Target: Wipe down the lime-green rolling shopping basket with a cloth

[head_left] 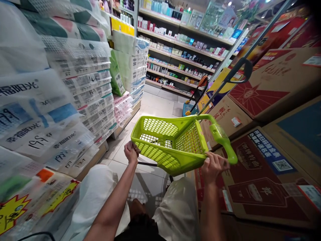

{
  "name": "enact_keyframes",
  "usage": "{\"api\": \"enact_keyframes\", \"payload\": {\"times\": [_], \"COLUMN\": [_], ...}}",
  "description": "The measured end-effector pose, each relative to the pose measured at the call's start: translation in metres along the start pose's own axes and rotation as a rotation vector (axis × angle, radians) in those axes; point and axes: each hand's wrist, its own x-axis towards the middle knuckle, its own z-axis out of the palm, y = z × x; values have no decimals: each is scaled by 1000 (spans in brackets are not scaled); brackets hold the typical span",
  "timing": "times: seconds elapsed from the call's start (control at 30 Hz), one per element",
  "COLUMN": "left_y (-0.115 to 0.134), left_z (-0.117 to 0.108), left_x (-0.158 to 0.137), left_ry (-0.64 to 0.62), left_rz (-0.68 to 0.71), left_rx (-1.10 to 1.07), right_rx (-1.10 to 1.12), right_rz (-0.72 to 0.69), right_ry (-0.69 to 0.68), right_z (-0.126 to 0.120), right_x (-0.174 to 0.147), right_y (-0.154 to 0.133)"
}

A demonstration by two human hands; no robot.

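A lime-green plastic shopping basket (pixel 160 159) with perforated sides is in front of my knees, tilted, and nothing shows inside it. Its thick push handle (pixel 222 134) curves out on the right. My left hand (pixel 131 152) is closed around the rim at the left end corner. On the near right corner, beside the handle, my right hand (pixel 213 167) pinches the rim. A dark metal bar (pixel 147 164) shows under the basket near my left hand; the rest of the frame below is mostly hidden.
Tissue packs (pixel 87 80) with handwritten prices are stacked high on the left. Cardboard cartons (pixel 260 180) rise close on the right, with a slanting metal pole (pixel 253 50) before them. Tiled floor (pixel 155 103) leads to cosmetics shelves (pixel 180 60). A blue basket (pixel 187 108) stands farther off.
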Motion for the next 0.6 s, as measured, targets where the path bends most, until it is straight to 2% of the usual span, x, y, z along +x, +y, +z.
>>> {"api": "enact_keyframes", "payload": {"times": [0.07, 0.13, 0.27, 0.33, 0.43, 0.47, 0.53, 0.6], "left_y": [1, 5, 20, 23, 19, 18, 21, 29], "left_z": [-8, -11, -1, 3, 1, -1, -2, -3], "left_x": [3, 6, 16, 18, 17, 17, 15, 13], "left_ry": [-43, -96, -175, -189, -134, -90, -8, 2], "left_rz": [-140, -207, -65, -72, -195, -188, -51, 124], "left_rx": [-29, -32, -22, -11, 12, 19, 41, 66], "right_rx": [7, 51, 108, 135, 171, 199, 269, 327], "right_rz": [-44, -112, -179, -183, -145, -136, -134, -147], "right_ry": [-7, -77, -242, -322, -397, -410, -420, -414], "right_z": [8, 20, 48, 63, 82, 86, 90, 89], "right_x": [-1, 0, 6, 5, -2, -5, -12, -17], "right_y": [-27, -59, -123, -145, -161, -162, -159, -152]}}
